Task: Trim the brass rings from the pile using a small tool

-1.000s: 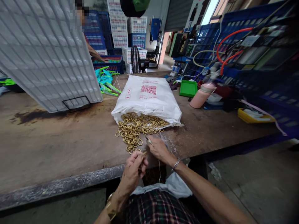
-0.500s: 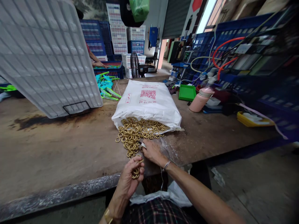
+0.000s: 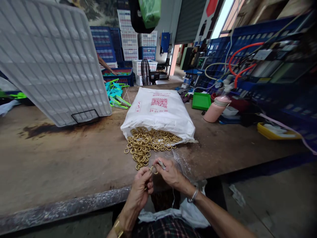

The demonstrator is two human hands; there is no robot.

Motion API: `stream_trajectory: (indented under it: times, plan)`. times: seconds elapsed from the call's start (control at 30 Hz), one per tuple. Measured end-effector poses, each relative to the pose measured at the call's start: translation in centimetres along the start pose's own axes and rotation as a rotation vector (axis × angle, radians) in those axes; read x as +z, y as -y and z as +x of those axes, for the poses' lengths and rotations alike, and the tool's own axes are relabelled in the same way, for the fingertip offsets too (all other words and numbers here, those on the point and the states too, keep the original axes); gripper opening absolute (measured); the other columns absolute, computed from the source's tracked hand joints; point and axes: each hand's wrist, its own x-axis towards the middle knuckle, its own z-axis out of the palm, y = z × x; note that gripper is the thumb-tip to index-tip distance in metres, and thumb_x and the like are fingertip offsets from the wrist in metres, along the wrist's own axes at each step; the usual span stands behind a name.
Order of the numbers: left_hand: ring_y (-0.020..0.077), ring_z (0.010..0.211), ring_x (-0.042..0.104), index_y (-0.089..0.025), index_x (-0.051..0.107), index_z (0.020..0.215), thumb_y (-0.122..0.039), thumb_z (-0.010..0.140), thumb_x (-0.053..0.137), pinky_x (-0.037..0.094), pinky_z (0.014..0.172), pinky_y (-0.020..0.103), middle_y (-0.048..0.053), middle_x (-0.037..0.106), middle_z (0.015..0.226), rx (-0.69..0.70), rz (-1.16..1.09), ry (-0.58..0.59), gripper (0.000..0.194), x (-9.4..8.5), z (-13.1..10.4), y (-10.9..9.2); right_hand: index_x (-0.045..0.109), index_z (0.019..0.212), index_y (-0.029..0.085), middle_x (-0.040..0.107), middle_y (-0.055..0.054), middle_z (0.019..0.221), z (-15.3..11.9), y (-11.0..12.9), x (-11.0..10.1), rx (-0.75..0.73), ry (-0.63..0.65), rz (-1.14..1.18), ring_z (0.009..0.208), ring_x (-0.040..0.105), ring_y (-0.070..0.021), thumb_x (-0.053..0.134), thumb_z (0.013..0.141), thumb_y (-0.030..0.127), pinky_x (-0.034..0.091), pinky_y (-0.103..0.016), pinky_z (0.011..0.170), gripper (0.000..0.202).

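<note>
My left hand (image 3: 141, 186) is closed on brass-coloured rings, mostly hidden by its fingers. Close beside it, my right hand (image 3: 170, 173) pinches a single ring (image 3: 154, 170) at the left hand's fingertips. A small, slim metallic tool (image 3: 161, 164) also sits in the right fingers; its exact kind is unclear. Just beyond both hands, a heap of brass-coloured rings (image 3: 141, 150) spills from the mouth of a white woven sack (image 3: 158, 114) with red print. Below the right hand hangs a thin pale string (image 3: 173, 198).
A large ribbed translucent panel (image 3: 56, 66) stands tilted on the table (image 3: 74, 158) at left. Turquoise and green plastic parts (image 3: 116, 94) lie behind it. At right are a green tray (image 3: 201, 100), a pink bottle (image 3: 215, 109) and a yellow tray (image 3: 274, 130). A co-worker's arm (image 3: 105, 63) reaches into a crate.
My right hand has lifted from the edge of the ring heap and come to the left fingertips with a ring pinched. The left hand stays nearly in place. The view has shifted slightly.
</note>
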Motion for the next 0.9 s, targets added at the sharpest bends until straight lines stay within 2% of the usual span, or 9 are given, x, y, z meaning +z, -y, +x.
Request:
stream_trajectory:
  times: [0.1,0.27,0.37,0.47,0.6,0.73,0.9]
  plan:
    - [0.0013,0.037,0.034,-0.019,0.048,0.084,-0.04,0.054,0.079,0.017,0.037,0.014,-0.01,0.044,0.053,-0.052,0.011,0.008,0.048,0.1,-0.2,0.1,0.05,0.073,0.02,0.052,0.001,0.067,-0.4,0.1,0.1,-0.054,0.052,-0.017,0.064,0.048,-0.0135,0.04,0.088,0.034,0.035,-0.024,0.062,0.022]
    - [0.0031,0.042,0.041,-0.018,0.045,0.076,-0.051,0.061,0.073,0.021,0.037,0.014,-0.007,0.048,0.059,-0.04,0.081,0.033,0.046,-0.1,-0.4,1.0,0.05,0.074,0.021,0.054,0.0,0.068,-0.5,0.1,0.2,-0.053,0.074,-0.017,0.064,0.05,-0.0144,0.04,0.087,0.032,0.037,-0.025,0.062,0.019]
    - [0.0029,0.04,0.039,-0.019,0.044,0.074,-0.056,0.066,0.067,0.024,0.037,0.015,-0.007,0.048,0.057,0.057,0.176,0.017,0.045,0.0,-0.2,1.5,0.049,0.075,0.021,0.054,0.001,0.067,-0.4,-0.3,0.4,0.004,0.025,0.006,0.063,0.049,-0.0137,0.042,0.085,0.032,0.037,-0.024,0.06,0.016]
    - [0.004,0.036,0.036,-0.019,0.045,0.07,-0.065,0.067,0.06,0.027,0.036,0.016,-0.008,0.045,0.049,0.188,0.399,-0.082,0.048,0.3,0.1,1.5,0.048,0.07,0.02,0.05,0.002,0.062,-0.3,-1.1,0.8,0.115,-0.017,0.068,0.059,0.045,-0.0123,0.044,0.082,0.034,0.034,-0.023,0.055,0.019]
    - [0.0045,0.034,0.034,-0.019,0.046,0.065,-0.073,0.062,0.056,0.028,0.034,0.017,-0.009,0.041,0.044,0.278,0.572,-0.142,0.055,0.9,0.4,1.3,0.045,0.061,0.019,0.046,0.003,0.053,-0.2,-2.0,1.2,0.254,0.084,0.256,0.049,0.04,-0.0097,0.039,0.083,0.042,0.031,-0.021,0.048,0.033]
    - [0.0039,0.035,0.034,-0.018,0.049,0.07,-0.069,0.066,0.057,0.029,0.034,0.017,-0.009,0.042,0.046,0.238,0.557,-0.096,0.052,0.9,0.7,1.6,0.044,0.06,0.019,0.042,0.005,0.049,0.2,-2.6,1.2,0.335,0.079,0.327,0.043,0.033,-0.0077,0.039,0.081,0.043,0.027,-0.02,0.044,0.033]
    - [0.0034,0.034,0.034,-0.019,0.047,0.082,-0.065,0.06,0.065,0.026,0.032,0.015,-0.009,0.046,0.049,0.127,0.352,-0.038,0.053,1.0,1.7,2.3,0.047,0.062,0.019,0.044,0.004,0.055,0.9,-3.4,0.5,0.284,0.015,0.249,0.051,0.039,-0.0096,0.047,0.072,0.04,0.031,-0.02,0.048,0.023]
